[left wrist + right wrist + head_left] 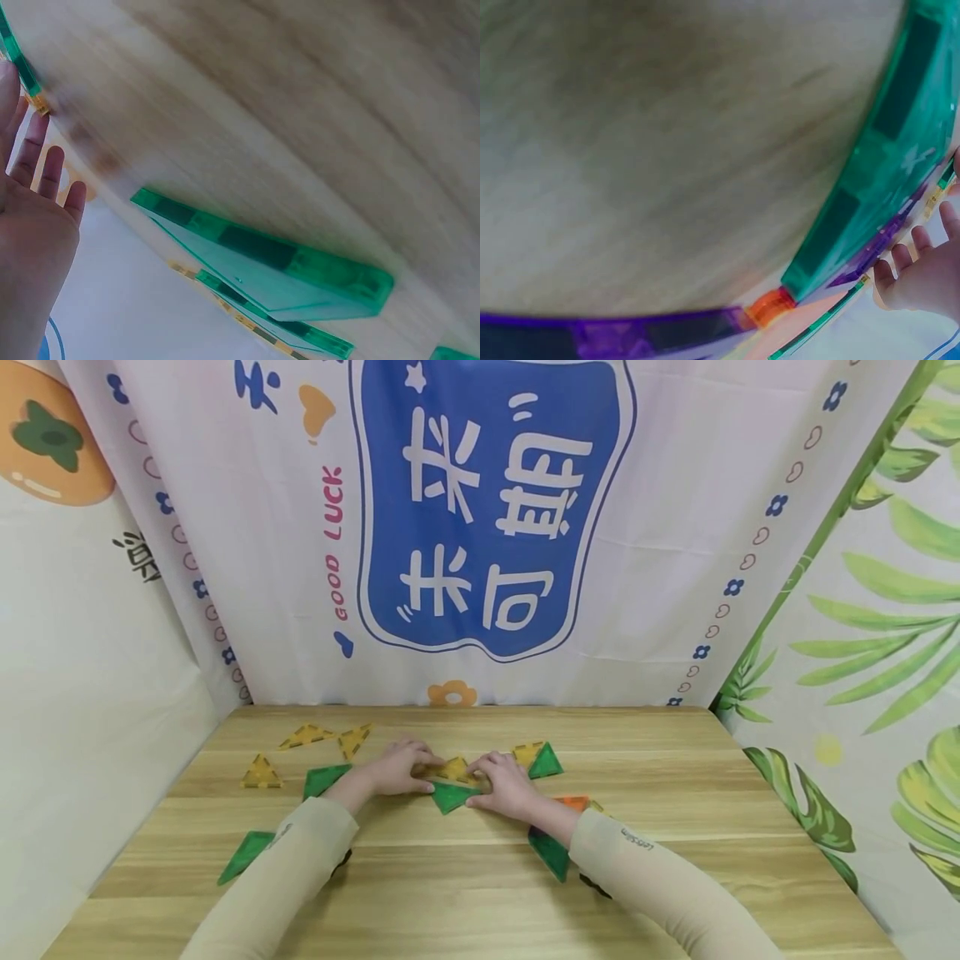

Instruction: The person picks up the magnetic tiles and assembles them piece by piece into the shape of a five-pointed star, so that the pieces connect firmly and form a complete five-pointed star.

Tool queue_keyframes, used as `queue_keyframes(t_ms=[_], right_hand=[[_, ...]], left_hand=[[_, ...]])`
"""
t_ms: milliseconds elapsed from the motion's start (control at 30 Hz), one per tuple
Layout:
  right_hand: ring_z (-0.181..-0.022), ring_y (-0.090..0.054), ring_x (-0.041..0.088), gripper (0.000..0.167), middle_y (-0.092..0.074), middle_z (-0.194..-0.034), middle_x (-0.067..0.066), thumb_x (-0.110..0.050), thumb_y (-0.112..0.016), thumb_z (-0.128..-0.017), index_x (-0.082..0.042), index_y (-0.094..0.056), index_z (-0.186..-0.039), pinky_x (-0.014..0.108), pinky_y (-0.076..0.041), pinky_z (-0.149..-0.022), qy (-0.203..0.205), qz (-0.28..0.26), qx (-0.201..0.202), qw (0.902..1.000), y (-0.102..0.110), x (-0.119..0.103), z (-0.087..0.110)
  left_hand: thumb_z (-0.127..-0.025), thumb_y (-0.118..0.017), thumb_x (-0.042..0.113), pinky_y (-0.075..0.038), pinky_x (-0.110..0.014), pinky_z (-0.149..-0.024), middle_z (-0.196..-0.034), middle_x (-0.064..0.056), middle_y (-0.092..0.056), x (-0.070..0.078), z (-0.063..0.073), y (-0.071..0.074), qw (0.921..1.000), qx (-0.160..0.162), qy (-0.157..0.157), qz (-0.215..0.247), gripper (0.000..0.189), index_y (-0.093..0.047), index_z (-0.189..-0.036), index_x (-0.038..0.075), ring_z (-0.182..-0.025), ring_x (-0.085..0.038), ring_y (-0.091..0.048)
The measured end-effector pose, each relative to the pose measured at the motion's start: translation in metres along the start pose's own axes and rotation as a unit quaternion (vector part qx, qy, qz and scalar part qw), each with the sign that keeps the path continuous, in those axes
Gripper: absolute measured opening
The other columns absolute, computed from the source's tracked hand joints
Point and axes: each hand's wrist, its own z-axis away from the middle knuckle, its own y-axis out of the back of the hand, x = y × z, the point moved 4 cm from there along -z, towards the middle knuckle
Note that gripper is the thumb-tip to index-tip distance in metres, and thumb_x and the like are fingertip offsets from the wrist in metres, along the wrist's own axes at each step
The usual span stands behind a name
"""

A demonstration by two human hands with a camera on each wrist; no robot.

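Observation:
Both hands meet over a green triangle tile (452, 798) and a yellow triangle tile (455, 768) that lie edge to edge on the wooden table. My left hand (397, 768) holds the pair at their left corners, thumb at the green one and fingers at the yellow one. On the opposite side, my right hand (506, 787) grips their right corners in the same way. In the left wrist view, the held tiles show at the edge beside the fingers (30, 154). The right wrist view has the hand (930, 274) at its right border.
Loose yellow triangles (261, 773) lie at the back left. Green tiles (246, 857) sit near the left forearm. A yellow-and-green pair (547, 762) stands behind the right hand. Under the right forearm are an orange tile (574, 802), a green tile (552, 858) and a purple tile (615, 337).

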Motion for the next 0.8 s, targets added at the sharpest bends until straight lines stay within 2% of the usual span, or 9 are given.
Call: queue_keyframes(t_ms=[267,400,533,700,800], right_hand=[[-0.121,-0.043,0.029,0.042,-0.053,-0.127,0.002,-0.043,-0.070,-0.083,-0.025,-0.061,-0.120,0.051,-0.039,-0.094,-0.002,0.009,-0.005,0.9999,0.000,-0.001,0.000],[-0.119,-0.044,0.028,0.040,-0.054,-0.127,0.001,-0.043,-0.068,-0.084,-0.024,-0.062,-0.119,0.050,-0.040,-0.094,0.004,0.013,-0.005,0.9999,0.001,0.000,-0.001],[-0.116,-0.047,0.026,0.039,-0.056,-0.124,0.001,-0.042,-0.070,-0.083,-0.022,-0.064,-0.115,0.050,-0.043,-0.092,0.016,0.022,0.005,0.9996,0.004,0.003,0.000],[-0.118,-0.047,0.026,0.039,-0.057,-0.125,0.002,-0.045,-0.072,-0.080,-0.021,-0.066,-0.110,0.052,-0.042,-0.093,0.010,0.056,0.015,0.9983,0.012,0.010,0.001],[-0.121,-0.045,0.027,0.039,-0.056,-0.127,0.002,-0.047,-0.072,-0.079,-0.022,-0.066,-0.109,0.053,-0.040,-0.095,0.006,0.070,0.014,0.9974,0.015,0.013,0.002]], left_hand=[[-0.084,-0.072,0.029,-0.031,-0.054,-0.103,-0.113,0.005,-0.059,0.006,0.002,0.000,0.9999,0.002,-0.010,-0.001,0.040,-0.064,-0.122,0.020,-0.116,-0.023,-0.045],[-0.084,-0.071,0.028,-0.031,-0.055,-0.102,-0.113,0.002,-0.061,0.008,0.005,0.003,0.9996,0.009,-0.026,0.005,0.040,-0.064,-0.122,0.016,-0.114,-0.024,-0.047],[-0.085,-0.071,0.026,-0.030,-0.058,-0.104,-0.120,-0.005,-0.060,0.006,0.013,0.011,0.9986,0.024,-0.033,0.032,0.042,-0.063,-0.123,0.012,-0.117,-0.029,-0.049],[-0.086,-0.069,0.024,-0.027,-0.059,-0.106,-0.128,-0.009,-0.056,-0.007,0.027,0.028,0.9975,0.053,-0.006,0.046,0.042,-0.061,-0.125,0.012,-0.125,-0.036,-0.043],[-0.088,-0.068,0.022,-0.018,-0.060,-0.110,-0.131,-0.009,-0.055,-0.017,0.037,0.037,0.9967,0.062,0.016,0.049,0.041,-0.060,-0.127,0.014,-0.129,-0.036,-0.038]])
